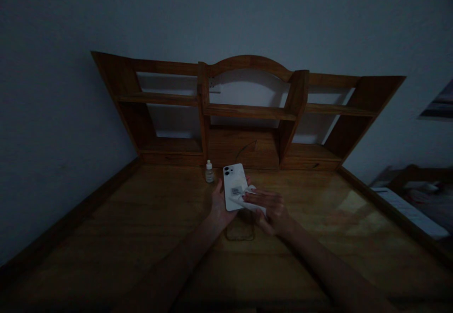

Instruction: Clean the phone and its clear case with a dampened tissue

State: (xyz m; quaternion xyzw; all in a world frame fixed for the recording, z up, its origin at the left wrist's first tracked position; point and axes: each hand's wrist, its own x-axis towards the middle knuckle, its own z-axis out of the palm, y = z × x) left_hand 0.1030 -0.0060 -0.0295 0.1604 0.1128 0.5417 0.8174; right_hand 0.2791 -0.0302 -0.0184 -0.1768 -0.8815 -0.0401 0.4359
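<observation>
One white phone (235,181), back up, camera corner pointing away from you: held in your left hand (220,205), thumb along one edge, fingertips showing past the other. One white cloth (255,204): held under the fingers of your right hand (272,208), pressed against the lower part of the phone's back, beside a small label. One clear-looking case (240,239): on the wooden desk (148,218), partly hidden, below and between your hands. One dropper-type bottle (209,173): upright, just beyond your left thumb. One wooden shelf unit (247,111): beyond both hands.
</observation>
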